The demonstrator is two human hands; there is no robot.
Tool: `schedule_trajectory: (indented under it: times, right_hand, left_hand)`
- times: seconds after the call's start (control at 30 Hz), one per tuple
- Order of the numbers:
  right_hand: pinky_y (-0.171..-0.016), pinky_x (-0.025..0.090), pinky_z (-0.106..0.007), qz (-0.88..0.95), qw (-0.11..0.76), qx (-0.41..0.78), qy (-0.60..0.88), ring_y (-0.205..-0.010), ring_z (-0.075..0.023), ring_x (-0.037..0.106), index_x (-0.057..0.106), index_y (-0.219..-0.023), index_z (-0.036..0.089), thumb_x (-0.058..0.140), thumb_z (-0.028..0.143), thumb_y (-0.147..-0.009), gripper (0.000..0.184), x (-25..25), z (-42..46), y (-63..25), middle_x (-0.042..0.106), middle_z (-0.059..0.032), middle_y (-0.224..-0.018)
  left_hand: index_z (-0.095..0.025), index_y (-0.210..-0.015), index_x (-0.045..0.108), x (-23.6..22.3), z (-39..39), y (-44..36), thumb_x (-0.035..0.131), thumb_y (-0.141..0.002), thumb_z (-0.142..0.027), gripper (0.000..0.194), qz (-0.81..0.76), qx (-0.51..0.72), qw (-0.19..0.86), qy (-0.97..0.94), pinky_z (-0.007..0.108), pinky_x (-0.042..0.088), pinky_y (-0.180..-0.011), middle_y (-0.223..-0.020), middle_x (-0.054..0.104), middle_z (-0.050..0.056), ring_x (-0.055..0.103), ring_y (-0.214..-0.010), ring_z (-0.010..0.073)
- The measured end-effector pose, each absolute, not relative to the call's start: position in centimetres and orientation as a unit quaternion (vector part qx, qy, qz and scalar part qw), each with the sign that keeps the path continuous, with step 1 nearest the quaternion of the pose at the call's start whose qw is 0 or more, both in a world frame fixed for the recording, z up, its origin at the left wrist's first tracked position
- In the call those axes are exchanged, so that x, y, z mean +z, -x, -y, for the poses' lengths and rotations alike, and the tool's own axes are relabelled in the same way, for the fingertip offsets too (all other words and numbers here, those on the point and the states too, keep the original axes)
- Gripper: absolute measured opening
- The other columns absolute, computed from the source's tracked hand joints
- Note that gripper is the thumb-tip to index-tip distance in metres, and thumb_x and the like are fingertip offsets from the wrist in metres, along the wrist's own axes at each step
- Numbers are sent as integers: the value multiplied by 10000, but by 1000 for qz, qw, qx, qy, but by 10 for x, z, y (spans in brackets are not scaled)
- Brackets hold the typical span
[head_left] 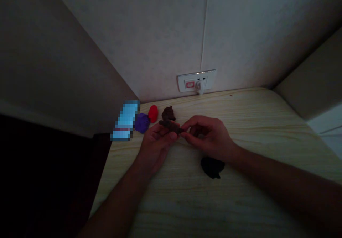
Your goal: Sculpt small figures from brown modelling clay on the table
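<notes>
My left hand [159, 142] holds a small dark brown piece of modelling clay [171, 126], long and lumpy, above the tabletop. At its right end, the thumb and forefinger of my right hand [207, 135] pinch the same piece. Just behind it on the table lies a larger brown clay lump [168, 113]. To the left are a purple clay lump [142, 123] and a smooth red clay lump [153, 114], side by side. A black lump [213, 167] rests below my right hand, partly covered by it.
A blurred-out, light blue flat object [125, 120] is at the left edge of the pale wooden table [171, 195]. Behind the table, a wall socket [197, 81] has a plug in it and a white cable running up. Walls enclose the back and left.
</notes>
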State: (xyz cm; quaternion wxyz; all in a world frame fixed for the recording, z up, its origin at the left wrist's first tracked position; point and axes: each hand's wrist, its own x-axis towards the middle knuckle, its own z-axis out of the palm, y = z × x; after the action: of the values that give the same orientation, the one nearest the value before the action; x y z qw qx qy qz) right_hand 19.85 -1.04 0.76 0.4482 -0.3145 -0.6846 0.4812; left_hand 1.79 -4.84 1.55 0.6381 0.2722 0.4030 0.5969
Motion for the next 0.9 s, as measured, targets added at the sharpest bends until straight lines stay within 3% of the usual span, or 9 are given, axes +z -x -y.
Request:
schedule_trajectory:
  times: [0.3, 0.6, 0.9]
  right_hand:
    - [-495, 510, -193, 698, 467, 464, 281, -553, -75, 584, 735, -1057, 194, 770, 209, -846, 214, 8, 11, -201, 729, -25, -890]
    - [-510, 535, -198, 734, 481, 402, 261, -595, -89, 618, 748, -1010, 198, 767, 189, -856, 155, 6, 11, -202, 720, -43, -897]
    - [-496, 516, -180, 759, 480, 356, 257, -547, -73, 603, 720, -1014, 203, 752, 139, -854, 176, 10, 13, -203, 677, 2, -791]
  left_hand:
    - [-157, -962, 777, 18, 48, -15, 898, -712, -140, 279, -352, 574, 692, -261, 294, 614, -873, -965, 804, 47, 755, -938, 177]
    - [-140, -966, 796, 14, 47, -12, 911, -699, -130, 291, -335, 549, 726, -243, 197, 598, -789, -960, 814, 44, 754, -872, 130]
    - [-128, -974, 809, 15, 46, -12, 914, -706, -165, 290, -331, 545, 729, -250, 231, 607, -822, -946, 814, 57, 753, -870, 146]
